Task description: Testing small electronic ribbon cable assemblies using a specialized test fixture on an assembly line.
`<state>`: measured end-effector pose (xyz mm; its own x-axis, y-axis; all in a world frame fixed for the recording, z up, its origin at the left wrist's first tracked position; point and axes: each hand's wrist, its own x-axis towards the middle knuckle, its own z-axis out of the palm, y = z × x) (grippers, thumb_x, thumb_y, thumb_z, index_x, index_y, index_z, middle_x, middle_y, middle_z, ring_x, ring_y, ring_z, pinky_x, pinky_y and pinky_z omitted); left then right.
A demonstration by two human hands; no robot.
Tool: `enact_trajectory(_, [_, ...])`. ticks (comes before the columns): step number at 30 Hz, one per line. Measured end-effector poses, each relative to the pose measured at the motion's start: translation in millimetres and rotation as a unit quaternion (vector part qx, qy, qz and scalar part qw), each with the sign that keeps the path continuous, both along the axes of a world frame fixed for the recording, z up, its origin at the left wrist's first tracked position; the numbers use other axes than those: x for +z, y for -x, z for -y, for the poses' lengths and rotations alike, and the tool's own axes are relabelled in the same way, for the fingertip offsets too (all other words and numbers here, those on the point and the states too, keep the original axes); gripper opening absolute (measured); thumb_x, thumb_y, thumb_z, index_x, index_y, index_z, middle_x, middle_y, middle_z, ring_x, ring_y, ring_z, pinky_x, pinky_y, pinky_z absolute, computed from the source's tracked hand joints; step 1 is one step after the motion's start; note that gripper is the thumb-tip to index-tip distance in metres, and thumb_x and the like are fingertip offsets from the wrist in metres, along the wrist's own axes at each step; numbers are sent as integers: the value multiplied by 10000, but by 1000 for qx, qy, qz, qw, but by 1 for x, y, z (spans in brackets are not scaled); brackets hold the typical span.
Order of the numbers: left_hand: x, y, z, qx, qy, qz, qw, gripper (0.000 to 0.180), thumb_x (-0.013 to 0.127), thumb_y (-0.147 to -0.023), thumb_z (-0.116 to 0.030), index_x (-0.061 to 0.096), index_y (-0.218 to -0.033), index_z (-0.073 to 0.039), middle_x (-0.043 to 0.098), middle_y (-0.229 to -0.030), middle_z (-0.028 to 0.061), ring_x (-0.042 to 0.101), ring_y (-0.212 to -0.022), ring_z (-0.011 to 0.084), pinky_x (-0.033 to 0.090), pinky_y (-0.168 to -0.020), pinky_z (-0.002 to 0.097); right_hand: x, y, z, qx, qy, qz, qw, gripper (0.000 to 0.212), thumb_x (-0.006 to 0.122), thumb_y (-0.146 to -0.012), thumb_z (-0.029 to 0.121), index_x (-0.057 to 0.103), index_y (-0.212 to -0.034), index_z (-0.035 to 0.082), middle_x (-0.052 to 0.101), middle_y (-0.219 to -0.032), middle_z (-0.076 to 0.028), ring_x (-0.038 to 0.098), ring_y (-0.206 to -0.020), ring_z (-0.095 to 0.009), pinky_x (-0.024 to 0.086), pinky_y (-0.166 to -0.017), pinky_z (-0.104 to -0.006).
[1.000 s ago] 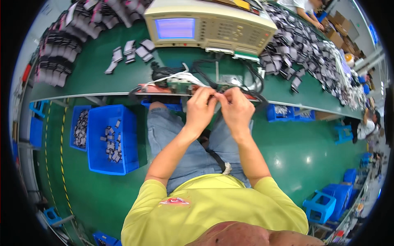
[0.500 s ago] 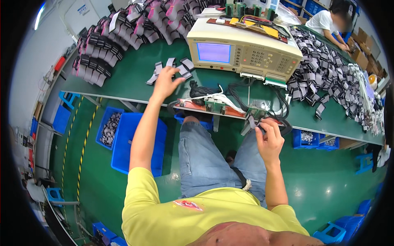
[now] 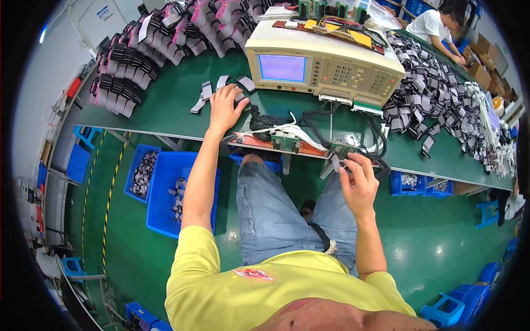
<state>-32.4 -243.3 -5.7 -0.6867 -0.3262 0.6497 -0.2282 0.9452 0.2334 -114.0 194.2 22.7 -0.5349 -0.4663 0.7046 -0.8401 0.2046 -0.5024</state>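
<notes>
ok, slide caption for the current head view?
Left hand at short grey ribbon cables on a green bench, right hand near the bench's front edge, beige instrument behind.

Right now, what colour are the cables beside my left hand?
The cables are grey with black ends; see head view.

1. One person in a yellow shirt, with one left hand and one right hand.
2. One green worktop, bearing one cream instrument with one lit screen.
3. At least five loose grey ribbon cables around the left hand, some partly covered; one grey strip near the right.
4. Two green circuit boards along the front edge.
5. Two large masses, stacked cables left and a cable heap right, each beyond counting.
6. Two blue bins on the floor at left; two smaller blue boxes at right.
7. One co-worker, upper right.
</notes>
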Motion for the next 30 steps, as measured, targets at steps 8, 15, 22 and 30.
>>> enact_trajectory(8, [-12, 1, 2, 55, 9, 45, 997, 381, 733, -912, -433, 730, -1140, -128, 541, -1523, 186, 354, -1527, 412, 213, -1207, 713, 3, -1, 0, -5, -12, 1, 1000, 232, 804, -849, 5, 713, -1062, 12, 719, -1152, -118, 728, -736, -234, 581, -623, -327])
enact_trajectory(15, [-9, 1, 7, 55, -17, 79, 995, 492, 735, -908, -489, 683, -1256, -147, 578, -1412, 171, 429, -1441, 399, 218, -1175, 745, 5, -1, 3, -5, -18, 0, 1000, 218, 797, -859, 22, 715, -1061, 19, 720, -1135, -97, 717, -712, -234, 573, -628, -330])
enact_trajectory(22, [8, -1, -5, -16, -111, -33, 993, 438, 880, -807, -256, 713, -1165, -67, 565, -1128, 130, 612, -1031, 323, 536, -869, 405, 7, 6, 4, 2, -34, -16, 999, 174, 801, -870, 43, 708, -1014, 11, 716, -1091, -86, 696, -673, -217, 560, -597, -327])
enact_trajectory(30, [4, 0, 4, -1, -94, -223, 970, 166, 782, -899, -45, 735, -1059, -49, 650, -1093, 82, 588, -728, 139, 498, -621, 275, 17, 17, 6, 34, -193, -75, 978, 254, 797, -909, 255, 656, -889, 45, 638, -961, -48, 662, -647, -289, 537, -560, -393])
